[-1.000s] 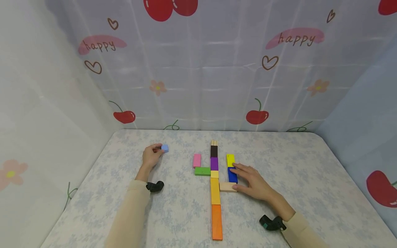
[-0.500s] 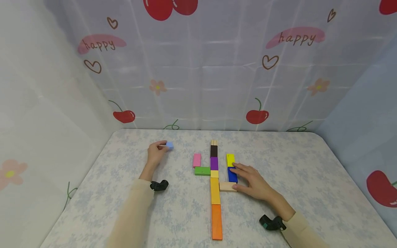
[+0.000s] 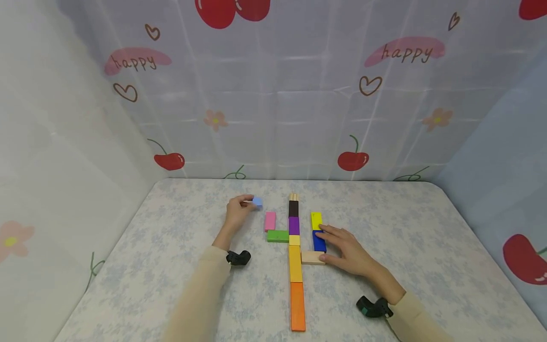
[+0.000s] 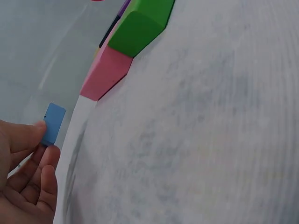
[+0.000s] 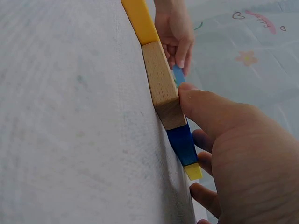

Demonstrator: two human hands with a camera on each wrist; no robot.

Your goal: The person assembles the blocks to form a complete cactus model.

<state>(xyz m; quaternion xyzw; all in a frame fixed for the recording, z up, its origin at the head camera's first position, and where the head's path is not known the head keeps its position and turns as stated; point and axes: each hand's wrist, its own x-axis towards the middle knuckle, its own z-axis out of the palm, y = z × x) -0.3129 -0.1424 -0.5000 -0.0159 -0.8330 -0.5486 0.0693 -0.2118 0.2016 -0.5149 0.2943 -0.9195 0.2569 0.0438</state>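
Between thumb and fingers my left hand point(image 3: 237, 213) pinches a small light blue block point(image 3: 257, 203). In the left wrist view that light blue block point(image 4: 54, 122) looks held up off the table, beyond the pink block point(image 4: 106, 72). To its right on the table lie the pink block point(image 3: 270, 221) and a green block point(image 3: 278, 236). My right hand point(image 3: 348, 251) rests with loosely spread fingers by a yellow block point(image 3: 316, 220) and a dark blue block point(image 3: 318, 241). Its thumb touches a plain wooden block point(image 3: 313, 258), also visible in the right wrist view.
A straight column runs down the table's middle: pale tips point(image 3: 294, 196), a dark block point(image 3: 293, 209), a purple block point(image 3: 294, 226), a small light yellow block point(image 3: 294, 240), a long amber block point(image 3: 295, 263) and an orange block point(image 3: 297, 306). A printed curtain point(image 3: 273, 142) hangs behind.
My left hand has carried the light blue block rightward, from the far left to just behind and left of the pink block. The right hand stays in place.
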